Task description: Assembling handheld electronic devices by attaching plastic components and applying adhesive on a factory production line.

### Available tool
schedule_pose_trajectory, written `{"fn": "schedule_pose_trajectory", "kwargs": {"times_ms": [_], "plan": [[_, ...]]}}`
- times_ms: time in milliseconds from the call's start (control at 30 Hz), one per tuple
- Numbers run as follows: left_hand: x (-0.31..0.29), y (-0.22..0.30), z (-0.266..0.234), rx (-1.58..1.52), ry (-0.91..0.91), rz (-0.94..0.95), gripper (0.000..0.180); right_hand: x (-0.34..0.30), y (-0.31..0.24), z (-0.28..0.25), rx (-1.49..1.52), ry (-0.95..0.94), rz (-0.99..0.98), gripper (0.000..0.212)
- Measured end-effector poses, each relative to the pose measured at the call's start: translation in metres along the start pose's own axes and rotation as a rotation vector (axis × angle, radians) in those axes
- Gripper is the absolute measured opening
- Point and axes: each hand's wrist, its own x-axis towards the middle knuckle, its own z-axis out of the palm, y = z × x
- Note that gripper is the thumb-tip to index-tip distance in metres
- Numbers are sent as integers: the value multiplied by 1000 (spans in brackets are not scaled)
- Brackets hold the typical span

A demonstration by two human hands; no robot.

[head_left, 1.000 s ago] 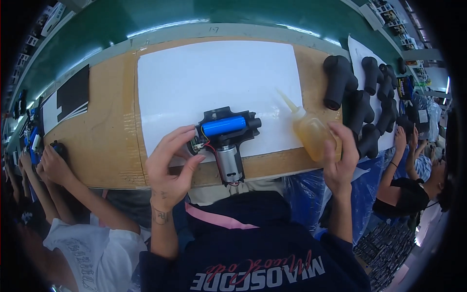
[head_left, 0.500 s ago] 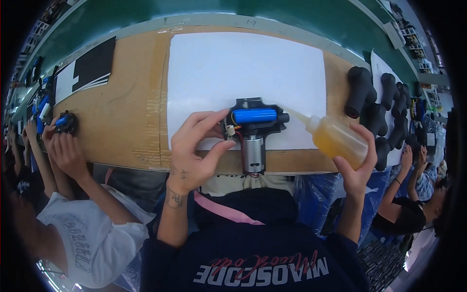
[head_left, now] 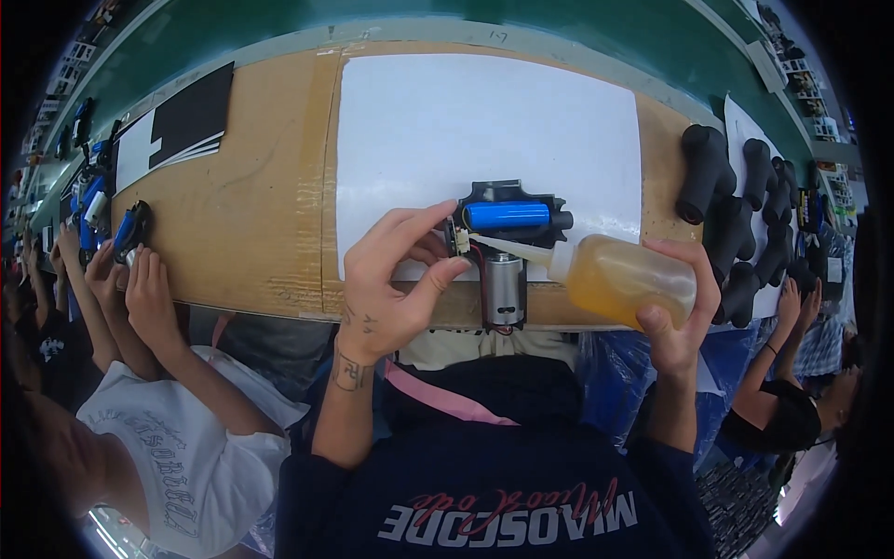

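Observation:
A black plastic housing (head_left: 499,190) lies at the near edge of the white sheet, holding a blue cylindrical battery (head_left: 507,215). A silver motor (head_left: 506,284) extends from it toward me. My left hand (head_left: 396,270) pinches a small circuit board (head_left: 454,238) between thumb and fingers at the housing's left end. On the board sits a white connector, with thin wires beside it. My right hand (head_left: 684,303) is wrapped round a clear squeeze bottle (head_left: 629,279) of amber liquid, tilted nearly level. Its thin nozzle points left across the housing, the tip at or close to the connector.
The white sheet (head_left: 484,112) lies on a brown cardboard-topped table (head_left: 270,140). Several black T-shaped casings (head_left: 700,172) stand at right. Black and white sheets (head_left: 191,112) lie far left. On the left, a co-worker's hands (head_left: 149,293) hold a similar black and blue part (head_left: 132,228).
The bottle in my right hand has swung left and tipped flatter. Its nozzle has gone from the battery's right end to the connector by my left hand. The whole view has shifted slightly.

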Motion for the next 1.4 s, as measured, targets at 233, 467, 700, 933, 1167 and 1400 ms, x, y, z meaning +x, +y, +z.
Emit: {"fn": "schedule_pose_trajectory", "kwargs": {"times_ms": [233, 467, 700, 933, 1167, 1400], "plan": [[-2, -3, -1, -45, 5, 3, 52, 1, 6, 3, 45, 2, 29, 69], [-2, -4, 0, -52, 7, 10, 53, 5, 9, 5, 85, -4, 73, 67], [-1, -3, -1, -71, 16, 16, 52, 8, 15, 4, 140, 1, 89, 65], [-3, -5, -4, -69, -36, -1, 51, 12, 19, 4, 126, -22, 93, 62], [-3, -6, -1, -65, 0, 13, 51, 7, 20, 4, 120, -59, 134, 63], [-2, -5, 0, -68, -2, 16, 52, 7, 25, 6, 157, -57, 107, 57]]}}
